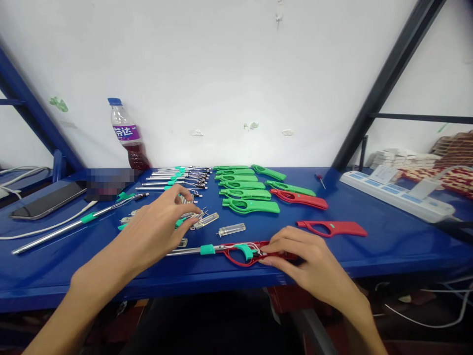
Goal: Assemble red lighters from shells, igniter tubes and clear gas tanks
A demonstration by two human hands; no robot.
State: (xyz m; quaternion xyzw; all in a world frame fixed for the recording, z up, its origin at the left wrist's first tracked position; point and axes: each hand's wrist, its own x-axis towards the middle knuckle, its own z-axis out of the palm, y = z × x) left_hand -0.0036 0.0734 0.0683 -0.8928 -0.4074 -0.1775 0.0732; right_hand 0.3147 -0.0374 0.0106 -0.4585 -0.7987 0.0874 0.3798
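Red shell [242, 265] on table [391, 244], near edge; metal rod [185, 252] to its L, teal trigger [245, 251] & wires [252, 245] in it. R hand [305, 254]: fingers pinched at wires, R part of red shell. L hand [158, 217]: fingers bent nearly together by clear tubes [207, 220], beyond-L of red shell; can't tell if gripping. Red shell prob. light, stiff, smooth, wires soft, snag-prone; best held by sides. Table edge just nearside of red shell; more room to its R, before power strip [395, 195]

Green shells [258, 185] and metal tubes [155, 188] rowed on a blue bench [347, 207] suggest an assembly workshop.
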